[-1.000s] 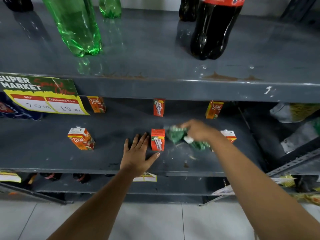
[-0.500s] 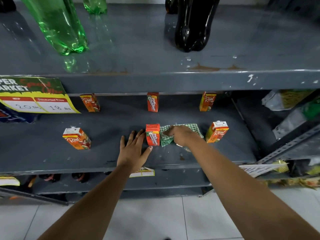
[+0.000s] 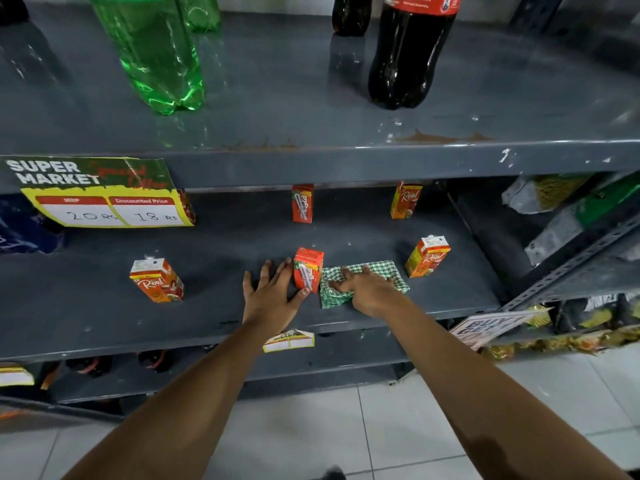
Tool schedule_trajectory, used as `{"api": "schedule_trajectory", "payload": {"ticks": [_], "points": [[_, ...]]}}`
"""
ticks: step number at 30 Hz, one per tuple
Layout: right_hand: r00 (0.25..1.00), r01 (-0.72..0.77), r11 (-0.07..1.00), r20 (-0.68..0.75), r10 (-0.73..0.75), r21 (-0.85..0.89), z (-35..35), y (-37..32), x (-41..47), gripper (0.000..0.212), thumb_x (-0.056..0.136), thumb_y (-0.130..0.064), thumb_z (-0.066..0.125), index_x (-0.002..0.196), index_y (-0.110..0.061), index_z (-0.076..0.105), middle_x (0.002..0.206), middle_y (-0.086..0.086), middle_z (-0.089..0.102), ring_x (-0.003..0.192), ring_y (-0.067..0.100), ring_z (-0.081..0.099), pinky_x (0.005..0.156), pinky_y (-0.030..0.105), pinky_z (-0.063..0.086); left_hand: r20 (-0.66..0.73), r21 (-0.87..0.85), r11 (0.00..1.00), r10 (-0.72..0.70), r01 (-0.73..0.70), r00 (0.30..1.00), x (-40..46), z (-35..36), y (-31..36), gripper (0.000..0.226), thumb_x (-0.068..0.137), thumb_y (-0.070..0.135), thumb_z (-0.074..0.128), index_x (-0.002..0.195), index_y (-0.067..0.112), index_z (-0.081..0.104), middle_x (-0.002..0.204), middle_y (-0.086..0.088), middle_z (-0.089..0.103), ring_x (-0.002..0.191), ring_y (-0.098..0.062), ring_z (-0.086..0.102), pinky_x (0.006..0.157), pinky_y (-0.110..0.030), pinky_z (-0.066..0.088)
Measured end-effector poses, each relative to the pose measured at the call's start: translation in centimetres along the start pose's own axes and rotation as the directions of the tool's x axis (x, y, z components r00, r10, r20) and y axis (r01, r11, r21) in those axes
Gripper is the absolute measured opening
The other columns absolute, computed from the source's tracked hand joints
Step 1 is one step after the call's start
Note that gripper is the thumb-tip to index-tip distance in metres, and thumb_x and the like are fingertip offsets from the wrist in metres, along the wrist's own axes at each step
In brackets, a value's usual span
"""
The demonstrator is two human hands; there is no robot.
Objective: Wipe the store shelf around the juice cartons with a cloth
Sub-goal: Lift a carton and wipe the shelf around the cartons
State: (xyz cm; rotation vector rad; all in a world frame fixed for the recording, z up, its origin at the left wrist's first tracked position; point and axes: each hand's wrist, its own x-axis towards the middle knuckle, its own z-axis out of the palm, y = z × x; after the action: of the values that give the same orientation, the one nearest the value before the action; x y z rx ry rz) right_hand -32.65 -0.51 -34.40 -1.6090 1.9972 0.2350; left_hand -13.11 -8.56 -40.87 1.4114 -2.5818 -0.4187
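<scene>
Shelf: grey metal shelf (image 3: 104,317), scuffed, above white floor tiles (image 3: 398,427).
Left hand (image 3: 268,299): flat, fingers spread, touching centre carton (image 3: 308,271).
Right hand (image 3: 367,289): fingers spread, pressing checked green cloth (image 3: 332,296) just right of that carton.

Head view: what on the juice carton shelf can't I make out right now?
- Back-left carton: mostly hidden behind the price sign.
- Shelf under the cloth and right hand: covered.
- Soda bottles' tops: cut off by the frame's upper edge.
</scene>
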Motion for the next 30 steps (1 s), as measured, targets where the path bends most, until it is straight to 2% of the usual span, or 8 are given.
{"api": "schedule_trajectory", "payload": {"ticks": [4, 10, 16, 20, 23, 26, 28, 30], "points": [[1.000, 0.002, 1.000, 0.000, -0.002, -0.003, -1.1, -0.2, -0.6, 0.084, 0.085, 0.012, 0.034, 0.141, -0.050, 0.033, 0.162, -0.013, 0.003, 0.149, 0.031, -0.003, 0.110, 0.073, 0.006, -0.066, -0.065, 0.996, -0.066, 0.061, 0.996, 0.2, -0.7, 0.8, 0.064, 0.095, 0.060, 0.046, 0.146, 0.025, 0.032, 0.157, -0.002, 0.035, 0.151, -0.022, 0.010, 0.119, -0.054, -0.004], [0.999, -0.036, 0.999, 0.038, 0.035, 0.029, 0.6, -0.7, -4.2, 0.082, 0.084, 0.011, 0.041, 0.139, -0.049, 0.036, 0.161, -0.015, 0.006, 0.149, 0.029, -0.002, 0.113, 0.069, 0.007, -0.060, -0.097, 0.995, -0.004, -0.002, 0.998, -1.0, -1.0, 1.2, 0.060, 0.094, 0.064, 0.045, 0.140, 0.026, 0.040, 0.153, 0.001, 0.041, 0.150, -0.023, 0.015, 0.118, -0.055, -0.001], [0.997, 0.045, 0.995, 0.065, -0.051, 0.094, 2.1, -1.6, -5.4, 0.081, 0.082, 0.014, 0.040, 0.137, -0.046, 0.044, 0.159, -0.013, 0.017, 0.149, 0.026, 0.009, 0.118, 0.048, 0.021, -0.054, -0.061, 0.998, -0.008, 0.004, 0.999, -1.2, -0.7, -1.0, 0.063, 0.093, 0.067, 0.042, 0.141, 0.028, 0.040, 0.153, 0.004, 0.041, 0.149, -0.024, 0.016, 0.117, -0.056, 0.001], [0.996, 0.065, 0.988, 0.051, -0.073, 0.142, 2.8, -3.1, -6.2, 0.073, 0.082, 0.016, 0.039, 0.136, -0.032, 0.052, 0.158, -0.004, 0.026, 0.146, 0.022, 0.023, 0.117, 0.028, 0.023, -0.044, -0.051, 0.998, -0.051, 0.049, 0.998, -1.2, -0.6, -2.9, 0.071, 0.093, 0.066, 0.043, 0.148, 0.021, 0.034, 0.154, -0.008, 0.040, 0.149, -0.023, 0.019, 0.118, -0.055, -0.003], [0.996, -0.007, 0.983, 0.091, -0.009, 0.181, 4.2, -3.7, -7.3, 0.066, 0.083, 0.014, 0.039, 0.131, -0.026, 0.058, 0.152, 0.005, 0.040, 0.136, 0.027, 0.041, 0.109, 0.028, 0.034, -0.053, -0.100, 0.992, -0.079, 0.074, 0.995, -3.0, 0.6, -3.6, 0.065, 0.097, 0.057, 0.044, 0.145, 0.014, 0.037, 0.151, -0.013, 0.043, 0.146, -0.025, 0.027, 0.119, -0.053, -0.003], [0.987, -0.111, 0.973, 0.141, 0.083, 0.204, 5.2, -3.4, -9.4, 0.061, 0.084, 0.011, 0.040, 0.127, -0.027, 0.062, 0.139, 0.014, 0.054, 0.104, 0.029, 0.061, 0.083, 0.029, 0.049, -0.059, -0.143, 0.989, -0.033, 0.024, 0.998, -6.7, 2.4, -4.2, 0.063, 0.099, 0.053, 0.035, 0.141, 0.008, 0.045, 0.146, -0.015, 0.049, 0.142, -0.029, 0.035, 0.121, -0.051, 0.009], [0.988, -0.152, 0.968, 0.068, 0.141, 0.202, 4.2, -3.0, -10.4, 0.061, 0.082, 0.006, 0.045, 0.128, -0.033, 0.060, 0.133, 0.012, 0.059, 0.100, 0.029, 0.062, 0.081, 0.032, 0.050, -0.031, -0.148, 0.988, 0.030, -0.034, 0.999, -7.4, 3.2, -4.2, 0.068, 0.096, 0.053, 0.026, 0.140, 0.006, 0.048, 0.145, -0.013, 0.051, 0.139, -0.029, 0.040, 0.121, -0.049, 0.017], [0.949, -0.243, 0.959, -0.169, 0.266, 0.146, 2.8, -2.7, -12.3, 0.061, 0.083, -0.001, 0.047, 0.129, -0.040, 0.055, 0.126, 0.009, 0.061, 0.109, 0.034, 0.061, 0.087, 0.039, 0.050, -0.073, -0.201, 0.971, 0.116, -0.129, 0.991, -8.7, 1.5, -3.0, 0.066, 0.097, 0.051, 0.027, 0.141, 0.006, 0.049, 0.145, -0.012, 0.052, 0.137, -0.030, 0.043, 0.120, -0.044, 0.019]]}}
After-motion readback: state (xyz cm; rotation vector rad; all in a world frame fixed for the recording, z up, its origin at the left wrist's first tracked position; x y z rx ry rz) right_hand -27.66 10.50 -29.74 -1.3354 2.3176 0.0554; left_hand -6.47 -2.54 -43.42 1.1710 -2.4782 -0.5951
